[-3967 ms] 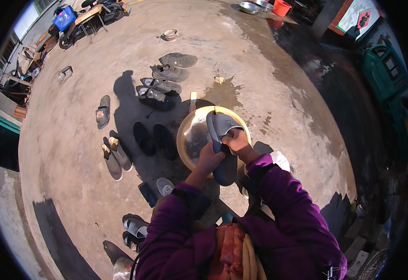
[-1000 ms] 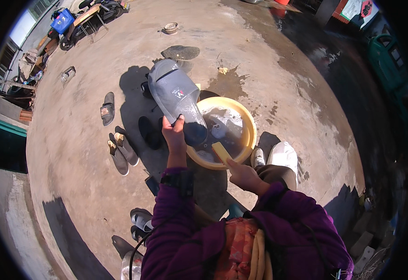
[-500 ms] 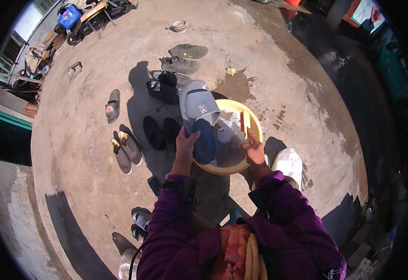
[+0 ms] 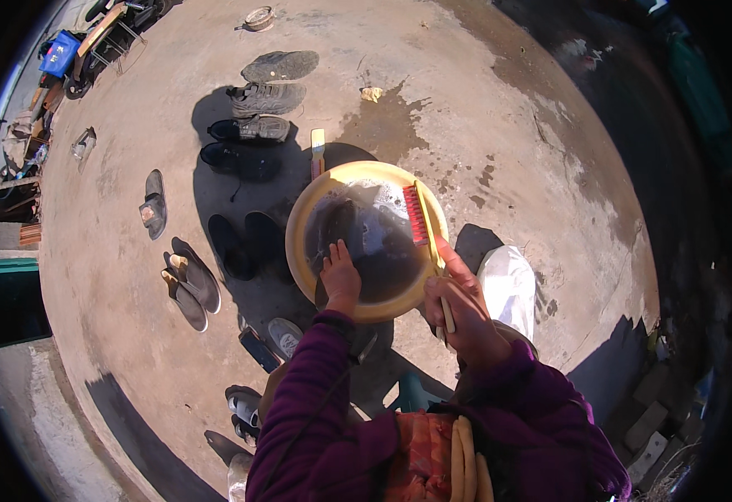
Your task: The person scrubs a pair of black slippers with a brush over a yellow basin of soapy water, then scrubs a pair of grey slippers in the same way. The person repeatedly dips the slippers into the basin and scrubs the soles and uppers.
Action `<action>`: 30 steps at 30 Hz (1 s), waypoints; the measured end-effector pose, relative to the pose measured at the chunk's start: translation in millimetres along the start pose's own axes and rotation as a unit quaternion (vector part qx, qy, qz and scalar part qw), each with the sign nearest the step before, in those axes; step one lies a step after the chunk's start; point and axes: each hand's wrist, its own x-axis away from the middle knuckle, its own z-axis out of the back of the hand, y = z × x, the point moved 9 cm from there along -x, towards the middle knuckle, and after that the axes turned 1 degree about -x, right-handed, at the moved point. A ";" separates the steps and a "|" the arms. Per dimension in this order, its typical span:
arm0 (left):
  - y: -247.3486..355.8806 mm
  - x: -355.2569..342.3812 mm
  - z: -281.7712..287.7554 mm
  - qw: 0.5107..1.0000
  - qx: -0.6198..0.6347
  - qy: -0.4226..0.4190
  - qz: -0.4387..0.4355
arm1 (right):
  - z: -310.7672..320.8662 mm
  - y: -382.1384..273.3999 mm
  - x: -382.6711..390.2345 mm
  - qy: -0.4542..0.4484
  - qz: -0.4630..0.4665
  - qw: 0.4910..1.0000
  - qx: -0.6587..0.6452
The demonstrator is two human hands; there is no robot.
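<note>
A yellow basin [image 4: 299,276] of murky, foamy water stands before me. My left hand [image 4: 342,280] reaches over its near left part with fingers stretched out, and no held thing shows. Just beyond those fingers, a dark shape [image 4: 337,222] lies in the water, too murky to make out. At the basin's right rim, my right hand [image 4: 465,314] is closed round the handle of a scrub brush [image 4: 417,216], yellow with red bristles. The brush head points away from me over the rim. Another yellow-handled brush [image 4: 317,151] rests at the far rim.
Several dark shoes [image 4: 266,100] are lined up beyond the basin at the left. Grey loafers [image 4: 186,289] and a lone slipper [image 4: 154,205] lie farther left. A white bag-like thing [image 4: 508,289] is at the right. A phone-like dark slab [image 4: 259,350] lies near my left sleeve.
The grey slipper that my left hand held above the basin is gone from that hand, which now reaches over the water. My right hand has moved nearer with the brush. The view has shifted.
</note>
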 end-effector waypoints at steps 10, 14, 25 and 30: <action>26.3 -29.8 -66.9 0.976 -0.186 -0.078 -0.088 | 19.3 -15.5 -17.9 0.019 -0.021 0.999 -0.025; 12.1 -38.9 -32.3 0.991 -0.042 -0.124 -0.028 | 18.2 -16.7 -19.7 0.017 -0.010 0.999 -0.046; -44.9 11.9 145.4 0.952 0.292 0.078 0.043 | -5.0 36.8 -55.3 0.090 -0.027 0.995 -0.043; -35.3 48.7 178.1 0.856 0.502 0.118 0.026 | -18.4 79.9 -77.1 0.084 -0.070 0.988 -0.108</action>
